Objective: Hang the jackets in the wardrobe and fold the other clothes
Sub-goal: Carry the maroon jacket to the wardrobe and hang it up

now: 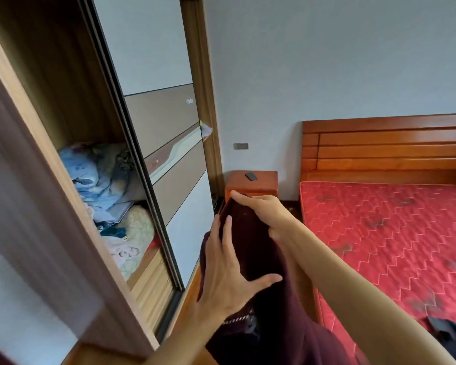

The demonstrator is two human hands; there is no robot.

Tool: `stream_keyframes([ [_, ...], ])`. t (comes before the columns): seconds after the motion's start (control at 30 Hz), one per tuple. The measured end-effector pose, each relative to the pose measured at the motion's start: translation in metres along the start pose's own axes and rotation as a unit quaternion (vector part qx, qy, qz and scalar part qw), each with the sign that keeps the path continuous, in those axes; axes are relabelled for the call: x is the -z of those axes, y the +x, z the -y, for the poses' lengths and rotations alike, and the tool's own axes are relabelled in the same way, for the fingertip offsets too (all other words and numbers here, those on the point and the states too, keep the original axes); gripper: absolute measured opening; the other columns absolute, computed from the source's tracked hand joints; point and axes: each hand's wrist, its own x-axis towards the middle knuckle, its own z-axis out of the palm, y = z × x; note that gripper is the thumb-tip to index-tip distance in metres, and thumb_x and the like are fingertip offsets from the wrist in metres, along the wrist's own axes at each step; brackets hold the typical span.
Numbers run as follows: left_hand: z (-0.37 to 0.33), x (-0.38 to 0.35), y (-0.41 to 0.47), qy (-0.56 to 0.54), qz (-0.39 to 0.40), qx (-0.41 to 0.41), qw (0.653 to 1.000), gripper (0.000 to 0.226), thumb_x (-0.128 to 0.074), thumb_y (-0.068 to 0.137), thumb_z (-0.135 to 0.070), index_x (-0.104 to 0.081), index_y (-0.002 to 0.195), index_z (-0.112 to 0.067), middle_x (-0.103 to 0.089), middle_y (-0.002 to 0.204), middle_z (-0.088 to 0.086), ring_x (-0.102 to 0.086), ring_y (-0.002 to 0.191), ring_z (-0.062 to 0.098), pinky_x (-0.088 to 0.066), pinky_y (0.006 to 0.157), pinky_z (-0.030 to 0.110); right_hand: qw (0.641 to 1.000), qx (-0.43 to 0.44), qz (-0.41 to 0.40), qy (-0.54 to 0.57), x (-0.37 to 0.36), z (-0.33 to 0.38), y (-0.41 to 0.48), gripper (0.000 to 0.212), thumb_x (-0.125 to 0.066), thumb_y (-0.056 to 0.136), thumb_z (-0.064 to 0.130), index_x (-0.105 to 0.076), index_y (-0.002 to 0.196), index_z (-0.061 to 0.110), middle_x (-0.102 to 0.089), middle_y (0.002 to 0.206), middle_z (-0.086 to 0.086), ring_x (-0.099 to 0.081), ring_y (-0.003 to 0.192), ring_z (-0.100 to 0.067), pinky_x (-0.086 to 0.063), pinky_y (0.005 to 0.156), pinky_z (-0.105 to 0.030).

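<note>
A dark maroon jacket [258, 256] with a metal zipper hangs in front of me between both hands. My right hand [263, 209] grips its top edge, fingers curled over the fabric. Against the jacket's left side my left hand [227, 267] lies flat, fingers spread. The wardrobe [71, 106] stands open at left, and bedding is piled on its shelf [108, 185]. No hanger is visible.
The wardrobe's sliding door [166, 133] is pushed to the right. A wooden nightstand [250, 184] with a dark phone on it stands by the wall. At right is a bed with a red mattress [395, 233], dark clothes [450, 333] on its near edge.
</note>
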Motion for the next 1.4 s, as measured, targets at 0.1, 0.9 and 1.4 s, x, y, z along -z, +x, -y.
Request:
stream_keyframes([
  [0.1, -0.007, -0.002, 0.027, -0.018, 0.001, 0.089, 0.996, 0.145, -0.079, 0.046, -0.079, 0.015, 0.149, -0.042, -0.031, 0.158, -0.003, -0.036, 0.144, 0.015, -0.036, 0.114, 0.033, 0.998, 0.027, 0.051, -0.023, 0.006, 0.002, -0.004, 0.046, -0.082, 0.075, 0.046, -0.077, 0.095, 0.004, -0.078, 0.091, -0.009, -0.076, 0.080, -0.020, -0.060, 0.070, -0.029],
  [0.9, -0.002, 0.069, 0.121, -0.140, -0.241, 0.168, 0.946, 0.071, -0.090, 0.061, -0.050, -0.062, 0.118, -0.020, -0.069, 0.108, -0.008, -0.065, 0.102, 0.012, -0.053, 0.097, 0.033, 0.962, 0.166, -0.076, -0.203, 0.064, -0.115, 0.015, 0.026, -0.060, 0.097, 0.035, -0.070, 0.087, 0.013, -0.075, 0.085, 0.003, -0.071, 0.085, -0.014, -0.055, 0.082, -0.045],
  [1.4, 0.104, 0.070, 0.115, -0.082, -0.127, 0.016, 0.988, 0.081, -0.041, 0.086, -0.077, -0.030, 0.153, -0.033, -0.026, 0.160, -0.014, -0.022, 0.149, 0.007, -0.028, 0.120, 0.042, 0.959, 0.186, 0.128, -0.169, -0.029, 0.064, 0.108, 0.055, -0.052, 0.097, 0.053, -0.071, 0.082, 0.004, -0.075, 0.083, -0.003, -0.065, 0.075, -0.006, -0.048, 0.076, -0.019],
])
